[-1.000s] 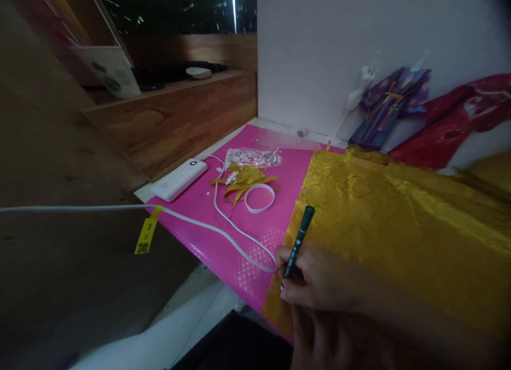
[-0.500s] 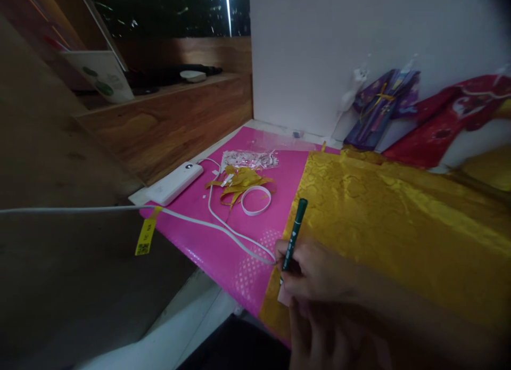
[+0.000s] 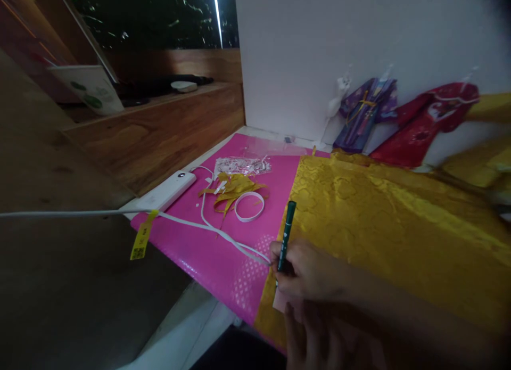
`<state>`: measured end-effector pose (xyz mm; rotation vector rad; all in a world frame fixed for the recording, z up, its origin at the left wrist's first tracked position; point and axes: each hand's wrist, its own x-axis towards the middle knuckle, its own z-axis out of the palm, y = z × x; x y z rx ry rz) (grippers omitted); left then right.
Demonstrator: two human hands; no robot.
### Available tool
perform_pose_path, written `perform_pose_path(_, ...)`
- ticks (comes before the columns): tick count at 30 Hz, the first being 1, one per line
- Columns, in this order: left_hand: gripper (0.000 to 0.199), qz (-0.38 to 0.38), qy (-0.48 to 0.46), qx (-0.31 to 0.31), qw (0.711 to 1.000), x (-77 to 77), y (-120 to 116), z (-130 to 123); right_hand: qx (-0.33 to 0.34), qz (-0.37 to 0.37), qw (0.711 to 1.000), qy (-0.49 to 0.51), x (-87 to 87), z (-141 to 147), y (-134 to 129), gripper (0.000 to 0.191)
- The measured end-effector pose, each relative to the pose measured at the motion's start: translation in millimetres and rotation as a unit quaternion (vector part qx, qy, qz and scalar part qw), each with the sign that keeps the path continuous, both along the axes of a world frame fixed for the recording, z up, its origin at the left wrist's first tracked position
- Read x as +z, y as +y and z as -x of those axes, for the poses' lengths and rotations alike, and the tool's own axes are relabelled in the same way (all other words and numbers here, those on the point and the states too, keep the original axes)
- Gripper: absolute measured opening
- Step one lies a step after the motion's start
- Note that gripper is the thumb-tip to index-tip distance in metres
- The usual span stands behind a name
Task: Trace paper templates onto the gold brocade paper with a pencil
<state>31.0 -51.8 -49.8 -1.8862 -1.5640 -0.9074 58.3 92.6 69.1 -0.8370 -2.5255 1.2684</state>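
Observation:
A dark green marker pen (image 3: 286, 237) stands nearly upright in my right hand (image 3: 305, 266), the thumb and fingers closed around its lower part. Its pale tip points down at a small pinkish slip of paper (image 3: 279, 301) lying on the yellow cloth (image 3: 383, 237); whether it touches is hard to see. Below, in shadow, my left hand (image 3: 315, 338) has its fingers stretched out, a fingertip at the slip's edge. The rest of that hand is dark and partly hidden under the right forearm.
On the pink table cover (image 3: 227, 253) lie a white cable (image 3: 223, 234), a white power bank (image 3: 167, 191), yellow cloth scraps (image 3: 235, 186), a ring of white tape (image 3: 249, 218) and a clear packet (image 3: 243, 166). Small purple (image 3: 361, 117) and red garments (image 3: 423, 125) hang on the wall.
The view has turned slightly, so everything sits a little further left and lower. My right hand still grips the marker pen over the slip, and my left fingers stay beside it.

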Motion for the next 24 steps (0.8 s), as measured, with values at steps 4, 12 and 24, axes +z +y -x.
perform_pose_path(4, 0.024, -0.083, -0.093, 0.035, 0.992, -10.6, 12.0, -20.4, 0.001, -0.009, 1.000, 0.001, 3.9, 0.8, 0.8, 0.020)
perform_pose_path(12, 0.035, 0.025, 0.111, -0.037, 0.993, -18.3, -1.7, 2.7, -0.006, -0.013, 1.000, 0.007, 1.6, 1.4, 0.2, 0.025)
perform_pose_path(24, 0.036, -0.044, 0.049, -0.023, 0.998, -3.8, 7.6, 10.1, -0.127, 0.105, 0.974, 0.154, 5.2, -65.0, -6.2, 0.012)
